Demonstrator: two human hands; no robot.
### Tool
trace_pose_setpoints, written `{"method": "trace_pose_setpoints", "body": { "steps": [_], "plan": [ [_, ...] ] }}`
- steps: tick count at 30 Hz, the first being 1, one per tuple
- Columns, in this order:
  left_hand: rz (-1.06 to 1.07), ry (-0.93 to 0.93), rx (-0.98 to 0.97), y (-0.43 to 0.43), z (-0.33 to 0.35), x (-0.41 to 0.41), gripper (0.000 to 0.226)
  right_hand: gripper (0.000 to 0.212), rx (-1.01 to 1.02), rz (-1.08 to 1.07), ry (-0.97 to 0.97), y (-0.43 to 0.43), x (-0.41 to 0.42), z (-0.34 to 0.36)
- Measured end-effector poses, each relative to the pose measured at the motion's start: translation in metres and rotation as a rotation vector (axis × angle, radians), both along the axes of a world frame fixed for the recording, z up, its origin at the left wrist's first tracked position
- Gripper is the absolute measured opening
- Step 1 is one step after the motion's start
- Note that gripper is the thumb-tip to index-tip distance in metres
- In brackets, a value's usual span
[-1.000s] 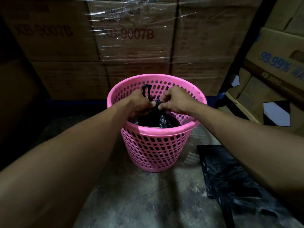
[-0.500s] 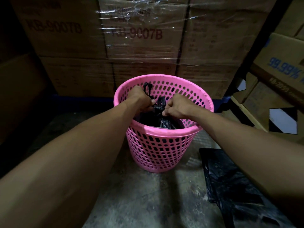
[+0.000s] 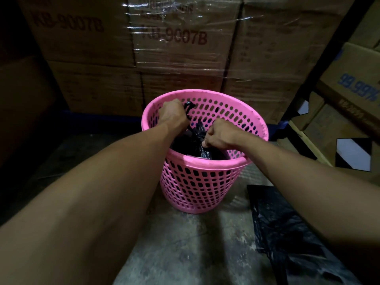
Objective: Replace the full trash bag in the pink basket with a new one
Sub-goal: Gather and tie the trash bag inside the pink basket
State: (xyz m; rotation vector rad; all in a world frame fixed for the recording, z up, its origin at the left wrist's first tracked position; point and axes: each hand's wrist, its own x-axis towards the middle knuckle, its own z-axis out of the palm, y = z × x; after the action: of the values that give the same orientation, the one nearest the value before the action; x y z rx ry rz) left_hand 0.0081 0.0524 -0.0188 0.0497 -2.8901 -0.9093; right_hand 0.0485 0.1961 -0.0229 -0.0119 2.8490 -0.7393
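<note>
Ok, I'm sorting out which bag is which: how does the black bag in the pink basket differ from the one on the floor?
The basket bag is bunched and gathered at its top; the floor bag lies flat. The basket bag is gripped by the left hand and right hand; the floor bag lies untouched, right of the pink basket. Both are black plastic.

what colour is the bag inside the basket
Black, glossy plastic: the trash bag in the pink basket, head view.
</note>
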Motion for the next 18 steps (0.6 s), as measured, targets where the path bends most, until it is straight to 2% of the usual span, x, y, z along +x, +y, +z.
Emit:
{"method": "trace_pose_setpoints", "body": {
  "steps": [10,18],
  "plan": [
    [0.141,0.022,0.056,0.001,-0.003,-0.016,0.021,0.009,0.028,0.014,-0.071,0.006,0.002,-0.003],
    [0.175,0.044,0.084,-0.002,-0.007,-0.026,0.027,0.017,0.066,0.024,-0.137,0.014,0.001,-0.009]
  ]
}}
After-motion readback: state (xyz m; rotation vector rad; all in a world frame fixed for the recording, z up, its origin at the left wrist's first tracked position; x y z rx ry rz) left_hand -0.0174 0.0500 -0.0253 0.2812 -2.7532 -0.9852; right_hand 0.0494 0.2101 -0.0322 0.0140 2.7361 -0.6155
